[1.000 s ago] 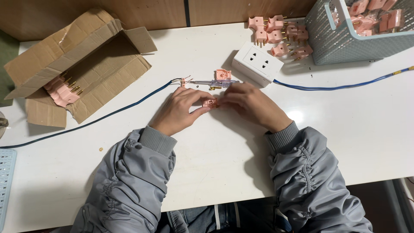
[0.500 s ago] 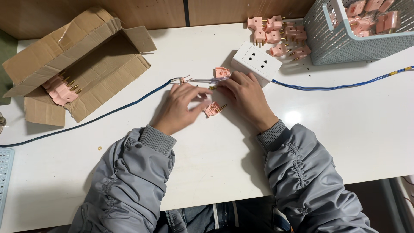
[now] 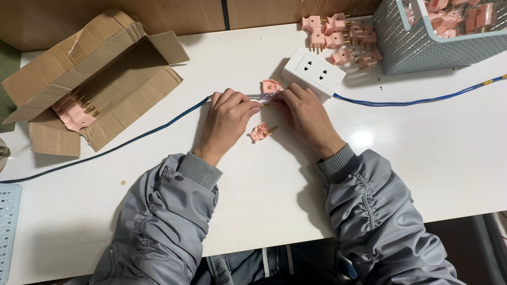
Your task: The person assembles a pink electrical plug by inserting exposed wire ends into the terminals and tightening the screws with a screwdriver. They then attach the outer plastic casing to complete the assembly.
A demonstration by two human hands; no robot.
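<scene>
A slim clear-handled tool, seemingly a small screwdriver, lies almost level across the white table, its long axis running left to right with the working tip pointing right toward a pink plug part just in front of the white socket block. The left hand has its fingers curled shut around the tool's handle, knuckles up, while the right hand pinches with thumb and forefinger at the tool's tip beside that pink part; whether it touches the part itself cannot be told. Between the two hands, free on the table, lies a second pink plug of moulded plastic, its brass pins pointing up and right. A thin blue cable runs across the table behind the hands. More pink plugs with brass pins lie in a loose heap beyond the socket block, others in a pale blue mesh basket and in an open corrugated cardboard box at the left.
</scene>
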